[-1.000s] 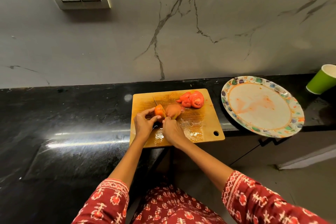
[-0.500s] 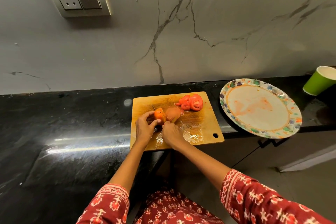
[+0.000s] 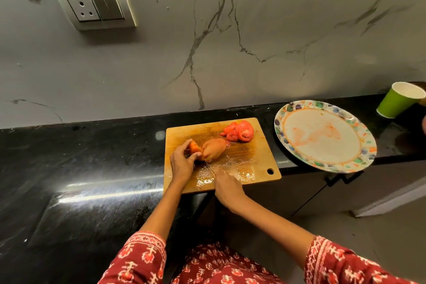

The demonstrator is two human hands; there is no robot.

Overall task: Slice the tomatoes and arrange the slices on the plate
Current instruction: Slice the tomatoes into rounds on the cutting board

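Right hand (image 3: 227,185), gripping the knife (image 3: 209,166), has drawn back toward the board's near edge while left hand (image 3: 182,161) pinches the tomato end (image 3: 195,147).

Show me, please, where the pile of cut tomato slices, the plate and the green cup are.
pile of tomato slices (image 3: 239,132), head view, on the largest round slice.
plate (image 3: 280,130), head view, on its patterned left rim.
green cup (image 3: 394,105), head view, on its green side wall.
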